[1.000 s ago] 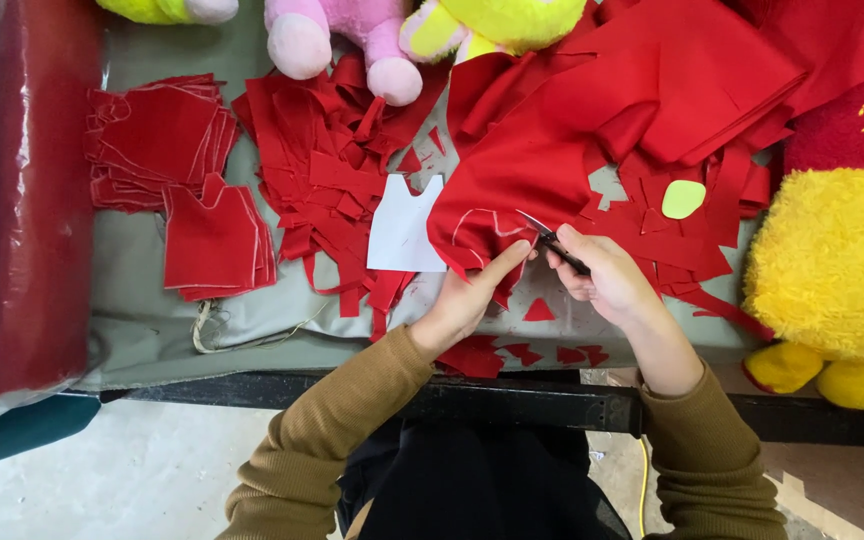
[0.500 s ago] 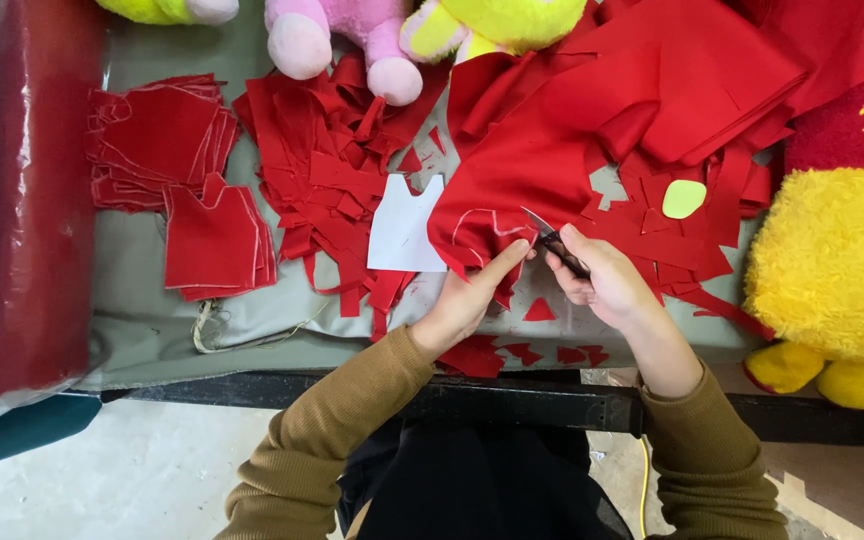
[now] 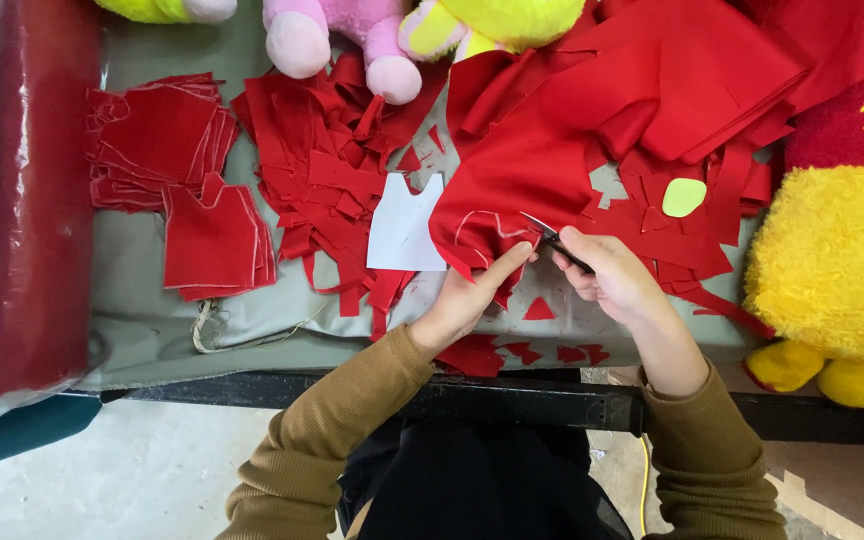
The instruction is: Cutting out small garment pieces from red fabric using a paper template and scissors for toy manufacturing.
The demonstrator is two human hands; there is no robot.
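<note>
My right hand [image 3: 614, 280] grips black scissors [image 3: 552, 238], whose blades point up-left into a large sheet of red fabric [image 3: 542, 170] marked with white chalk outlines. My left hand [image 3: 472, 295] pinches the folded edge of that fabric just left of the blades. A white paper pattern piece [image 3: 402, 225] lies flat on the table [image 3: 282, 315] beside the left hand. Small red triangular offcuts [image 3: 540, 310] lie under and in front of both hands.
Stacks of cut red pieces [image 3: 214, 240] and a heap of red scraps [image 3: 337, 170] lie at the left and middle. Plush toys stand along the back, and a big yellow one [image 3: 837, 270] at the right. A dark red fabric roll [image 3: 12, 190] fills the left side.
The scissors have shifted slightly along the chalk line in the red fabric. My left hand keeps its hold on the fabric edge.
</note>
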